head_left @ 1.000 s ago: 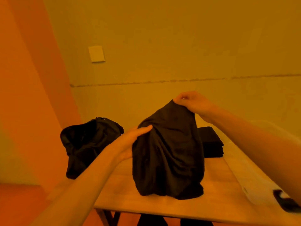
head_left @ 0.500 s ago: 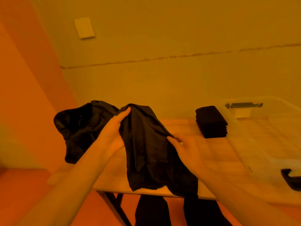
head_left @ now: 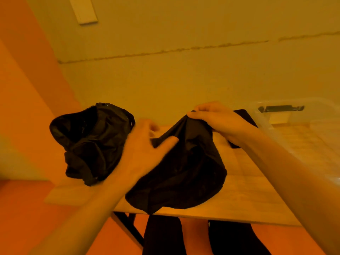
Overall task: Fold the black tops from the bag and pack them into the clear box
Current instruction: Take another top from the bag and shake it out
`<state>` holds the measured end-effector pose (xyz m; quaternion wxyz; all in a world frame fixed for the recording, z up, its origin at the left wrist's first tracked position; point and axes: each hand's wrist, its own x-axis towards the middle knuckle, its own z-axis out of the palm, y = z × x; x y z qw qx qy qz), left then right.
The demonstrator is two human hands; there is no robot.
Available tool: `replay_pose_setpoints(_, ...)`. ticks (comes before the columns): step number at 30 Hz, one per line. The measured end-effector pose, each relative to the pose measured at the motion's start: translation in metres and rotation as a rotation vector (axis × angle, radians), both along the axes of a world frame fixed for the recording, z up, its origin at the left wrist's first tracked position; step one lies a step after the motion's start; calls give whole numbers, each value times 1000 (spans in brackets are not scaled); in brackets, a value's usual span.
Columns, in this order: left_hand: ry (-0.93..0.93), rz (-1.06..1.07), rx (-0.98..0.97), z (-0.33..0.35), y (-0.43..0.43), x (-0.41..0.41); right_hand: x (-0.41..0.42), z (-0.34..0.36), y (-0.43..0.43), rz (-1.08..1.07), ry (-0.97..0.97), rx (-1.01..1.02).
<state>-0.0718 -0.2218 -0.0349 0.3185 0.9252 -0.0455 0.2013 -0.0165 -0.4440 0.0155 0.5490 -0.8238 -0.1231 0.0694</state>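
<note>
A crumpled black top [head_left: 184, 173] hangs over the middle of the wooden table [head_left: 246, 196]. My right hand [head_left: 219, 120] pinches its upper edge and holds it up. My left hand [head_left: 145, 150] grips the cloth's left edge, thumb over the fabric; the hand is blurred. The black bag [head_left: 90, 140] slumps open at the table's left end. The clear box [head_left: 303, 129] stands at the right. A stack of folded black tops [head_left: 246, 116] shows partly behind my right hand.
The yellow wall runs close behind the table, with a switch plate [head_left: 83, 10] high on the left. The orange floor [head_left: 27, 218] lies left of the table. My dark trouser legs [head_left: 163, 236] show under the front edge, beside a black table leg [head_left: 128, 229].
My right hand left the middle of the cloth and now pinches its top edge, raised to the right. My left hand shifted right, away from the bag. The view has tilted down slightly.
</note>
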Motion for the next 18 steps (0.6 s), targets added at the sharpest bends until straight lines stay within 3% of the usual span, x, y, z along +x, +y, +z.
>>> replay_pose_setpoints(2, 133, -156, -22, -2, -40, -12, -1, -1, 13, -21, 24, 30)
replay_pose_setpoints(3, 195, -209, -123, -1, -55, -14, -1, -2, 17, -54, 13, 39)
replay_pose_setpoints(6, 567, -374, -769, 1, -73, -15, 1, -10, 17, -139, 10, 70)
replay_pose_setpoints(7, 645, -396, -894, -3, -75, -14, 1, -11, 15, -160, 33, 118)
replay_pose_setpoints(10, 589, -260, -920, -12, -79, -14, 1, -12, 2, -167, 98, 278)
replay_pose_setpoints(12, 476, -219, -1149, -5, -77, -12, -4, -22, -8, -165, 100, 276)
replay_pose_setpoints(15, 454, -282, -1552, 14, -57, -4, -15, -67, -17, -232, 148, 113)
replay_pose_setpoints(18, 445, -349, -1607, 20, -31, -2, -23, -125, -20, -189, 313, -114)
